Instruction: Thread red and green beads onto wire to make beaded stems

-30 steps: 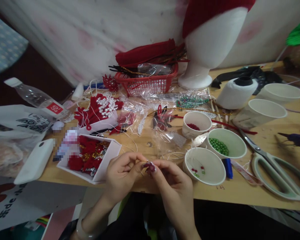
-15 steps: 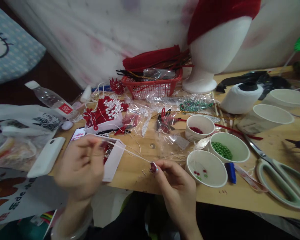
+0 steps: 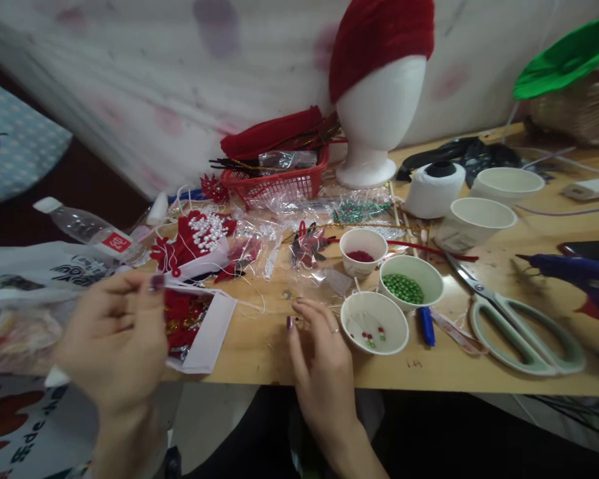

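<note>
At the left, my left hand is raised and slightly blurred, thumb and fingers pinched. It holds the white thread, which shows only faintly beside the box. Behind that hand stands a white open box with red cloth and gold and silver trinkets. My right hand hangs low over the table edge, fingers apart and nothing visible in them. Just right of it is a paper cup with a few red and green beads on fine strands. Nearby cups hold red beads and green beads.
Green-handled scissors, a blue pen cap and a blue glue gun lie to the right. At the back stand a red basket, a white foam head and a thread cone. A plastic bottle leans left.
My left hand has moved left and down. My right hand has opened, letting go of the thread it pinched. The view has turned to the right.
</note>
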Demonstrator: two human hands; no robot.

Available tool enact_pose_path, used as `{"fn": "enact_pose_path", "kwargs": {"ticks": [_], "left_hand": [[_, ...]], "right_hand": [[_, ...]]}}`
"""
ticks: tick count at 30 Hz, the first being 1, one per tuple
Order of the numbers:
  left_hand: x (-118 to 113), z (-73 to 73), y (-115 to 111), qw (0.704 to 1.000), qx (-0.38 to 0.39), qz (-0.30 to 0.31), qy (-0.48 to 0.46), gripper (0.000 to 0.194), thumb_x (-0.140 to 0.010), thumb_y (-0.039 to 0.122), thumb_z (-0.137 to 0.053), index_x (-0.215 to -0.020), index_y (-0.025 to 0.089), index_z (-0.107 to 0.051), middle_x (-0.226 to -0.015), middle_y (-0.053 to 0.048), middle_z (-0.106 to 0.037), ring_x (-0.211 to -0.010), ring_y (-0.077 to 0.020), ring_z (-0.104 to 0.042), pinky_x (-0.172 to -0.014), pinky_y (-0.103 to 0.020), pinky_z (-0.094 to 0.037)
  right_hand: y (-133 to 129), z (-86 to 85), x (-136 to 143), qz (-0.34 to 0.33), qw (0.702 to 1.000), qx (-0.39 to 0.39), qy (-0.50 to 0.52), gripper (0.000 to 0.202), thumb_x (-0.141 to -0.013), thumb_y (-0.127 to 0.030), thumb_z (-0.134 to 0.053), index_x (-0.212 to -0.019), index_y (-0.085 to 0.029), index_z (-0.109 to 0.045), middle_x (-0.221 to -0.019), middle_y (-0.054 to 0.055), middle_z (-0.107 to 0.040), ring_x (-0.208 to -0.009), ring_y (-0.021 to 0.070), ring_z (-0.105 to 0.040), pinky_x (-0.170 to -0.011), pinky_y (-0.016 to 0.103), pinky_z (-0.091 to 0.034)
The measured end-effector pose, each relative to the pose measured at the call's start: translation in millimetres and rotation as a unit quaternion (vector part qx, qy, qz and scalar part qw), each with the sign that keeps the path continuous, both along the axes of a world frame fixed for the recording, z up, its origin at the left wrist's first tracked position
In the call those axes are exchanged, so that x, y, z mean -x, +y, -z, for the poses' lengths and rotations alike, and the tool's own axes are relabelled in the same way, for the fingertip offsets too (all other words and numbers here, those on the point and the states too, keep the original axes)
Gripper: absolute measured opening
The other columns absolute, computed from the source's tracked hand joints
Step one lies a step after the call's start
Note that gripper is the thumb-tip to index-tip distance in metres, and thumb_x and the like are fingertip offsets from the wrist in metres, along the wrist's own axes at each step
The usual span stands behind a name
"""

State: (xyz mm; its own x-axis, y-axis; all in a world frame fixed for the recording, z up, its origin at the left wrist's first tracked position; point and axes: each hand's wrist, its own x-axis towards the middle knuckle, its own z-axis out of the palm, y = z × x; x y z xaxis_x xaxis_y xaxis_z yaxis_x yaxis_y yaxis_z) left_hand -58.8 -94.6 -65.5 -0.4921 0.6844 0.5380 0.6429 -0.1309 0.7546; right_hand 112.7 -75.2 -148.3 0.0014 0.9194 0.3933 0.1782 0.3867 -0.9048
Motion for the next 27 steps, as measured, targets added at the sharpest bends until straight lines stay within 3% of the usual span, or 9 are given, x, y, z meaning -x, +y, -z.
{"fn": "enact_pose_path", "kwargs": {"ticks": [2,5,8,11,16,18,20,23,27], "left_hand": [[-12.8,5.0,7.3,0.999,-0.004,-0.027,0.044,0.01,-0.087,0.033,-0.067,-0.092,0.024,-0.068,-0.051,0.011,-0.054,-0.037,-0.0009,-0.042,-0.036,-0.013,-0.029],[-25.4,15.1,11.4,0.989,0.09,0.105,0.06,0.017,-0.082,0.035,-0.07,-0.077,0.019,-0.068,-0.048,0.008,-0.05,-0.035,-0.0031,-0.038,-0.032,-0.013,-0.028],[-34.3,24.3,11.1,0.962,0.169,0.216,-0.013,0.016,-0.084,0.031,-0.067,-0.074,0.018,-0.066,-0.051,0.005,-0.055,-0.04,-0.006,-0.045,-0.035,-0.014,-0.035],[-40.2,29.7,12.3,0.93,0.202,0.282,-0.124,0.02,-0.085,0.035,-0.066,-0.076,0.018,-0.064,-0.054,0.003,-0.056,-0.043,-0.0076,-0.049,-0.038,-0.015,-0.037],[-40.5,34.4,15.9,0.859,0.29,0.294,-0.302,0.034,-0.082,0.049,-0.069,-0.082,0.017,-0.059,-0.051,0.008,-0.044,-0.041,-0.0044,-0.035,-0.04,-0.015,-0.03],[-39.8,34.8,16.3,0.844,0.303,0.29,-0.335,0.038,-0.08,0.052,-0.071,-0.084,0.016,-0.058,-0.051,0.01,-0.04,-0.041,-0.0032,-0.028,-0.039,-0.015,-0.025],[-40.3,33.7,16.1,0.85,0.298,0.283,-0.33,0.038,-0.079,0.052,-0.072,-0.083,0.016,-0.058,-0.052,0.01,-0.04,-0.042,-0.0033,-0.028,-0.039,-0.015,-0.022],[-42.4,30.7,15.3,0.882,0.275,0.263,-0.277,0.032,-0.081,0.045,-0.072,-0.077,0.016,-0.06,-0.052,0.009,-0.04,-0.044,-0.0036,-0.029,-0.039,-0.015,-0.021],[-43.2,32.1,13.7,0.894,0.263,0.26,-0.253,0.024,-0.081,0.037,-0.074,-0.076,0.016,-0.063,-0.052,0.008,-0.042,-0.043,-0.0032,-0.027,-0.039,-0.015,-0.02]], "right_hand": [[-4.6,-1.7,2.1,-0.012,1.0,-0.011,0.014,0.025,-0.094,-0.011,-0.051,-0.117,-0.016,-0.06,-0.122,0.014,-0.063,-0.117,0.0233,-0.061,-0.098,0.038,-0.051],[-13.5,-6.4,5.2,-0.08,0.994,0.022,0.077,0.029,-0.094,-0.014,-0.054,-0.121,-0.021,-0.058,-0.123,0.01,-0.064,-0.118,0.0209,-0.06,-0.1,0.036,-0.049],[-17.4,-7.5,6.7,-0.146,0.975,0.085,0.142,0.021,-0.095,-0.018,-0.054,-0.115,-0.023,-0.06,-0.108,0.006,-0.07,-0.1,0.0185,-0.067,-0.086,0.031,-0.054],[-13.7,-4.0,5.3,-0.153,0.968,0.106,0.166,0.011,-0.096,-0.019,-0.052,-0.095,-0.022,-0.062,-0.085,0.002,-0.071,-0.075,0.0148,-0.067,-0.067,0.025,-0.052],[-6.0,-0.9,-1.6,-0.155,0.971,0.062,0.168,0.019,-0.098,-0.017,-0.047,-0.086,-0.022,-0.062,-0.074,-0.001,-0.065,-0.067,0.012,-0.062,-0.062,0.022,-0.048],[-5.9,-2.0,-3.9,-0.15,0.975,0.056,0.155,0.02,-0.098,-0.017,-0.047,-0.085,-0.022,-0.062,-0.072,-0.002,-0.063,-0.066,0.0118,-0.06,-0.063,0.022,-0.047],[-6.6,-3.4,-5.3,-0.151,0.975,0.062,0.15,0.016,-0.097,-0.018,-0.05,-0.089,-0.023,-0.063,-0.073,-0.002,-0.063,-0.067,0.0119,-0.06,-0.063,0.023,-0.046],[-7.0,-4.7,-5.8,-0.171,0.968,0.088,0.161,0.009,-0.097,-0.023,-0.053,-0.098,-0.023,-0.062,-0.078,-0.002,-0.064,-0.07,0.0127,-0.061,-0.064,0.023,-0.047],[-6.5,-4.6,-4.7,-0.163,0.974,0.086,0.136,0.018,-0.099,-0.019,-0.046,-0.089,-0.022,-0.06,-0.073,-0.004,-0.058,-0.067,0.0107,-0.059,-0.063,0.021,-0.046]]}}
